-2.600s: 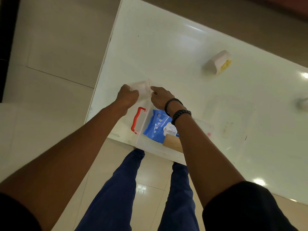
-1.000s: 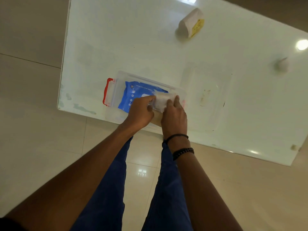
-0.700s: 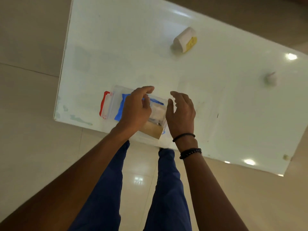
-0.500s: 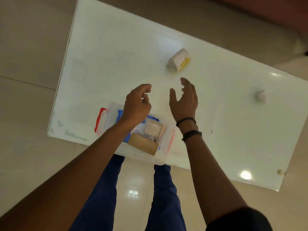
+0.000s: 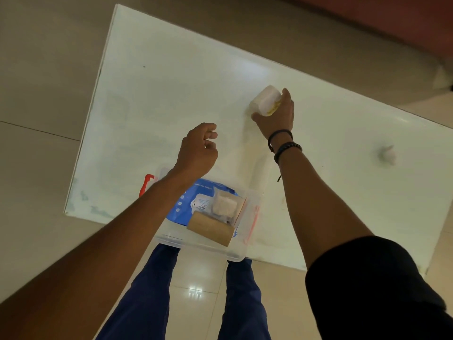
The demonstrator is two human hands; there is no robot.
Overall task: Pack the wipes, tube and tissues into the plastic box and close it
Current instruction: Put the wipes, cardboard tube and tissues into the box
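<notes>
The right hand (image 5: 278, 114) is clamped on the tissues (image 5: 266, 100), the left hand (image 5: 198, 150) loosely curled, empty; next, carry them into the box (image 5: 171, 238).

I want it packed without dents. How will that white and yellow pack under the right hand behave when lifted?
The white and yellow pack looks soft-wrapped, so it probably squashes under the right hand. It seems light for its bulk. Its rounded edges suggest it may roll if nudged.

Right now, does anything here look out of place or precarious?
Yes: the plastic box juts past the table's near edge, partly unsupported. A crumpled white wad lies alone, far right.
</notes>
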